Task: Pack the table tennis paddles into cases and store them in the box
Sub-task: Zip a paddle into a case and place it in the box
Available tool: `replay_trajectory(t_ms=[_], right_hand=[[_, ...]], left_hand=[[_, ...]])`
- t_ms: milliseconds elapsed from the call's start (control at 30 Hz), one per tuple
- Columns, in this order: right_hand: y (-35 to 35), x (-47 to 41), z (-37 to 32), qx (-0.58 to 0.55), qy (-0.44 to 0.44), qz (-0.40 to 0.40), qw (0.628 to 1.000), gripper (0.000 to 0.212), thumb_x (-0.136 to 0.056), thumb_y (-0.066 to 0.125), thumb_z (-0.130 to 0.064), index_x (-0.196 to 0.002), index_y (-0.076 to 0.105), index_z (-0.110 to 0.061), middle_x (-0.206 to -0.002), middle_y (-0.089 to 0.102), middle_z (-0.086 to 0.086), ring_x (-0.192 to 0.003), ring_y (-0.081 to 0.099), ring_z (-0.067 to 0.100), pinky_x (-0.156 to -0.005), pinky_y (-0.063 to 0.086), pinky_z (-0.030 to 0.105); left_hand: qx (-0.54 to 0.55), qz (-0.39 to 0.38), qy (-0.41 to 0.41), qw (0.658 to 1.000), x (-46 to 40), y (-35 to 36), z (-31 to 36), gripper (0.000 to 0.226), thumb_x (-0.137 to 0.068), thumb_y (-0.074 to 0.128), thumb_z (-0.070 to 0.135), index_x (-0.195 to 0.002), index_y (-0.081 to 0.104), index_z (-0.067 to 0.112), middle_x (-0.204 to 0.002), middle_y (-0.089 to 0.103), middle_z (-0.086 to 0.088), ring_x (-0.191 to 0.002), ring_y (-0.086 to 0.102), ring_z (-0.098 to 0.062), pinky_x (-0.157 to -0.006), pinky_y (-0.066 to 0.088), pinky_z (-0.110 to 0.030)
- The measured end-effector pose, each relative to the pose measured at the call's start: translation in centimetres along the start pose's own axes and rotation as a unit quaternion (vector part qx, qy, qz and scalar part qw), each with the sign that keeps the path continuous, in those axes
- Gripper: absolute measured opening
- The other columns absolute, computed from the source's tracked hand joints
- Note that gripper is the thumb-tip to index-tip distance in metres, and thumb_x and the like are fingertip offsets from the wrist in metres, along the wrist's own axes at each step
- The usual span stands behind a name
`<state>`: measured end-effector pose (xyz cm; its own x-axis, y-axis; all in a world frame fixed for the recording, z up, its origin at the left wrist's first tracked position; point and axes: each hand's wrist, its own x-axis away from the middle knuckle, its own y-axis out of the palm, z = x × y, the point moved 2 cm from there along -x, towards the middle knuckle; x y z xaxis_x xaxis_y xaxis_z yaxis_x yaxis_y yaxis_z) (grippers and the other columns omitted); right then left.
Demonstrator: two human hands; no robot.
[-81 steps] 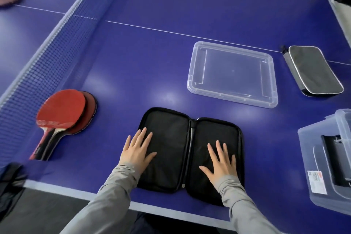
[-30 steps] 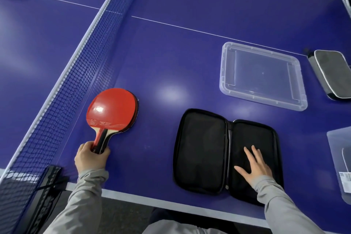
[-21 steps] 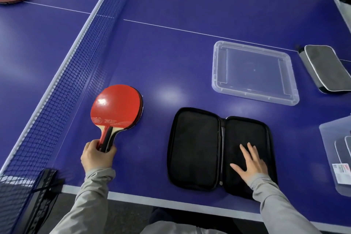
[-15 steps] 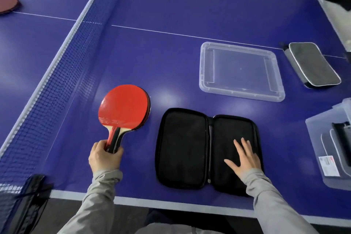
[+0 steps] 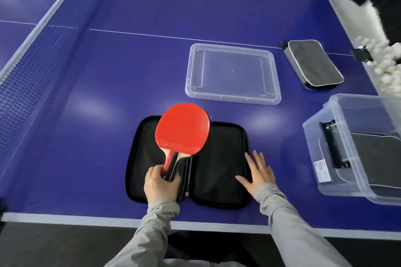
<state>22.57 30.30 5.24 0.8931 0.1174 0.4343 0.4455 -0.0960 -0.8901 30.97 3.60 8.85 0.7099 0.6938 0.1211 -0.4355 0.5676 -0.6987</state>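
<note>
On the front wall of the clear plastic storage box (image 5: 355,154), at the right edge of the blue table tennis table (image 5: 108,71), there is a white label with a red mark (image 5: 322,171), but its writing is too small to read. There is also some pale print on the paddle handle just above the fingers; I cannot read it.

The left hand (image 5: 160,186) is closed around the handle of the red-faced table tennis paddles (image 5: 183,129); a second dark blade edge shows behind the red one, so two paddles seem to be stacked together. The fingers wrap the lower end of the handle. The right hand (image 5: 258,175) is open, with fingers spread, and it lies flat, palm down, on the right half of the open black zip-up paddle case (image 5: 219,171).

The case lies open like a book near the front edge of the table. The paddles are above its left half and the middle hinge. Their long axis runs from the handle, near the person, to the round blade, away from the person, leaning slightly right. The red face looks up.

Behind the case lies the clear plastic lid (image 5: 233,73), flat on the table. To the right of it lies a closed grey case with white piping (image 5: 314,64). Inside the storage box a dark case (image 5: 373,158) already lies.
</note>
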Motion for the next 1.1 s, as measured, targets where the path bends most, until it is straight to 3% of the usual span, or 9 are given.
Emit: replay_trajectory(t_ms=[367,600,1100], right_hand=[[1.7,0.8,2.3,-0.004,-0.053,-0.027,0.998,0.077,-0.088,0.041,-0.058,-0.148,0.002,-0.03,-0.158,-0.006,-0.002,-0.145,-0.012,0.018,-0.117,0.011,0.044],[2.5,1.1,3.3,-0.023,-0.053,-0.025,0.998,0.076,-0.089,0.043,-0.055,-0.148,0.002,-0.03,-0.158,-0.002,-0.001,-0.146,-0.009,0.019,-0.117,0.01,0.041],[2.8,1.3,3.5,-0.02,-0.062,-0.011,0.998,0.075,-0.09,0.045,-0.05,-0.148,0.003,-0.029,-0.158,-0.005,-0.002,-0.146,-0.009,0.019,-0.118,0.007,0.04]], left_hand=[[-0.005,-0.041,-0.036,0.999,8.0,7.5,3.4,0.026,-0.064,0.079,0.01,-0.081,0.062,0.0,-0.081,0.058,-0.012,-0.079,0.056,-0.033,-0.066,0.039,-0.032],[-0.032,-0.05,-0.068,0.996,9.3,9.4,3.0,0.026,-0.067,0.077,0.014,-0.084,0.062,0.003,-0.084,0.055,-0.007,-0.081,0.052,-0.028,-0.067,0.031,-0.029],[-0.014,-0.031,-0.099,0.995,9.3,12.0,4.2,0.026,-0.068,0.075,0.009,-0.084,0.057,-0.001,-0.085,0.056,-0.013,-0.086,0.051,-0.032,-0.068,0.035,-0.032]])
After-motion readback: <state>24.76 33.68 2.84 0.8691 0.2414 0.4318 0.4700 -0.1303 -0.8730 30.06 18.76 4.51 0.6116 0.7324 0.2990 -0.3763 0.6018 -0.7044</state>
